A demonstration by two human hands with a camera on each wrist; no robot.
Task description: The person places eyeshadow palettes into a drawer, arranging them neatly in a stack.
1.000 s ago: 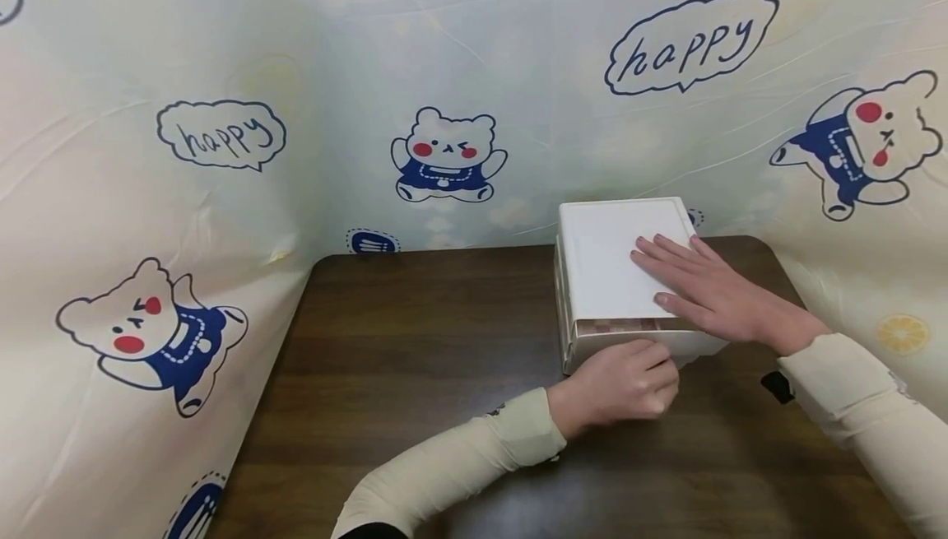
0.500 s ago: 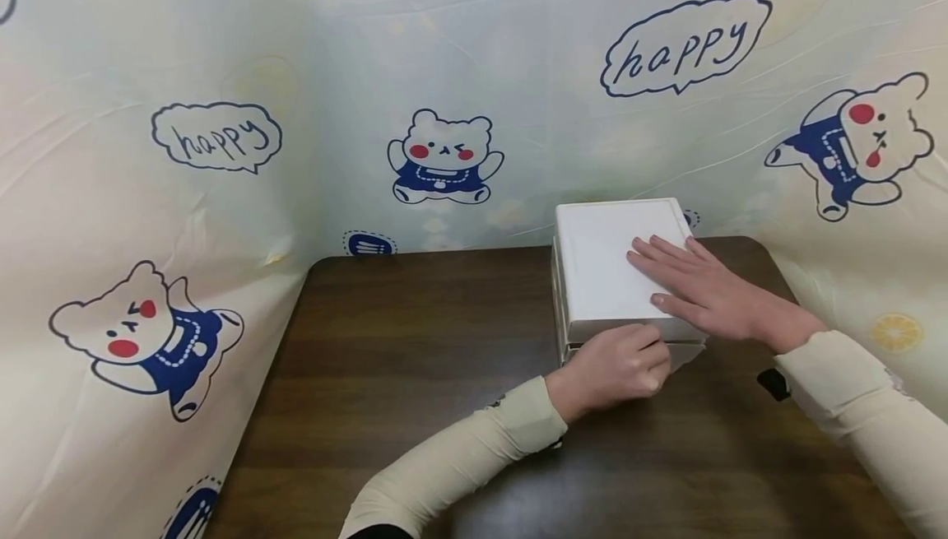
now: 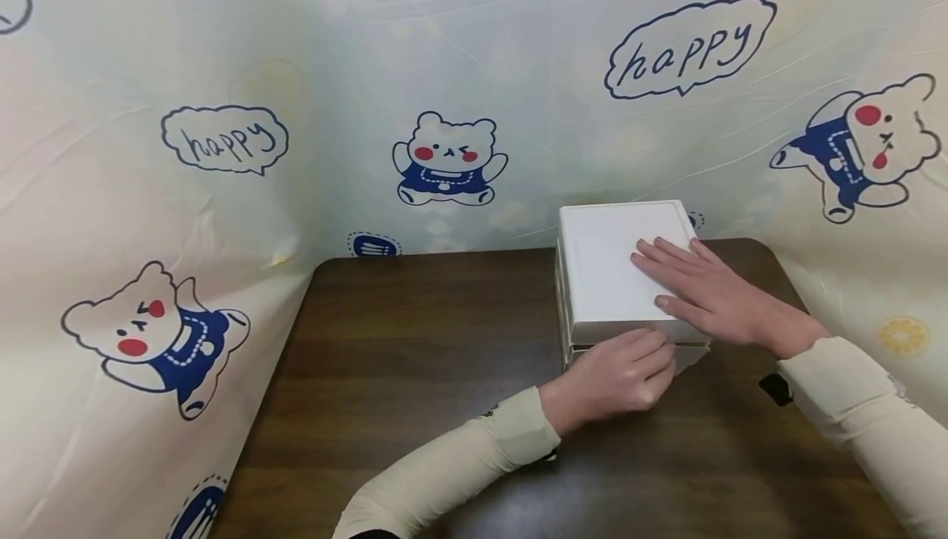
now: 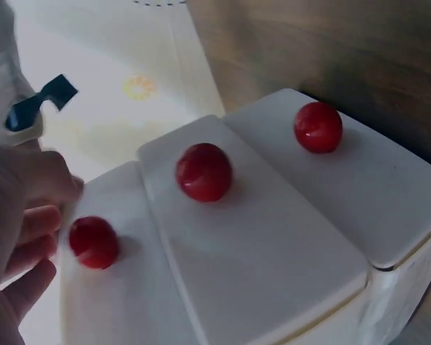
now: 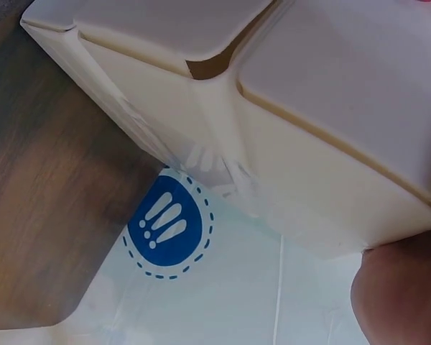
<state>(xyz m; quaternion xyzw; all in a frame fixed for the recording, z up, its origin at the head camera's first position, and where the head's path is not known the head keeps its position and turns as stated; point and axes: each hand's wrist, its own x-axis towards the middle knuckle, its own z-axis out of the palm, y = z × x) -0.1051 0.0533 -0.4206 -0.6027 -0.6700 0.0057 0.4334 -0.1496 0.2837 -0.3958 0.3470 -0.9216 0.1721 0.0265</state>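
Observation:
A small white drawer box point(image 3: 618, 259) stands toward the table's right rear. Three drawer fronts with round red knobs show in the left wrist view: top-drawer knob point(image 4: 93, 242), middle knob point(image 4: 204, 172) and bottom knob point(image 4: 318, 127). My right hand point(image 3: 696, 288) lies flat on the box's top, fingers spread. With fingers curled, my left hand point(image 3: 622, 370) is at the front, close beside the top knob; that knob shows outside its fingers point(image 4: 32, 230). In the right wrist view, a brown gap lies behind the edge of the middle drawer point(image 5: 144, 25).
The dark brown wooden table point(image 3: 415, 374) extends left and in front of the box. Behind it hangs a pale cloth point(image 3: 355, 53) printed with bears and "happy" bubbles, close to the box's back. A dark strap point(image 4: 43, 104) is around the right sleeve.
The top drawer has gone in, covering the brown opening seen along its upper edge a second ago. My left hand has moved slightly toward the box; the right hand stays on top.

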